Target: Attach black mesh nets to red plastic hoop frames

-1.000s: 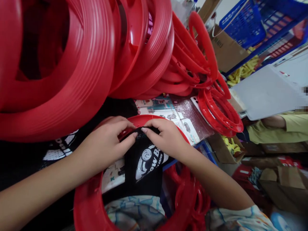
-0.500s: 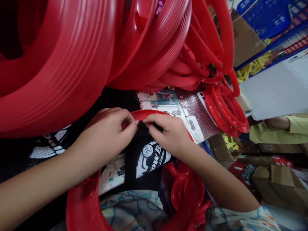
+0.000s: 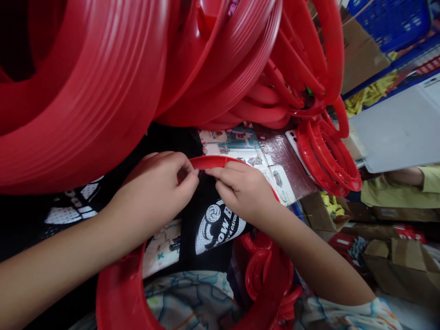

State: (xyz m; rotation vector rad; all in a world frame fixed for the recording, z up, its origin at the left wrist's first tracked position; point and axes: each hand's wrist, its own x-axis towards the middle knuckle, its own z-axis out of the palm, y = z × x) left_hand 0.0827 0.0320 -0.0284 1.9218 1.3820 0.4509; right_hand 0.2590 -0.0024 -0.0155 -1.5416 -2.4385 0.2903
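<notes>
A large red plastic ring (image 3: 118, 293) leans across my lap, its far rim showing behind my fingers. Black mesh fabric (image 3: 206, 192) with a white ball logo and lettering hangs from that rim. My left hand (image 3: 165, 181) is closed, thumb and forefinger pinching the fabric's top edge at the rim. Just to its right, my right hand (image 3: 244, 190) is closed too, its fingertips pinching the same edge. The fingertips nearly meet, and anything tiny between them is hidden.
Large red rings (image 3: 220, 87) are heaped at the back and left. Smaller red rings (image 3: 330, 156) lie on the table at right, beside a phone (image 3: 292, 137). Printed sheets (image 3: 237, 142) cover part of the table. Cardboard boxes (image 3: 400, 261) and a person's yellow-green sleeve (image 3: 395, 188) are farther right.
My right hand's fingers have shifted slightly and sit flatter against the fabric edge. My left hand keeps its pinch. The whole view has moved a little.
</notes>
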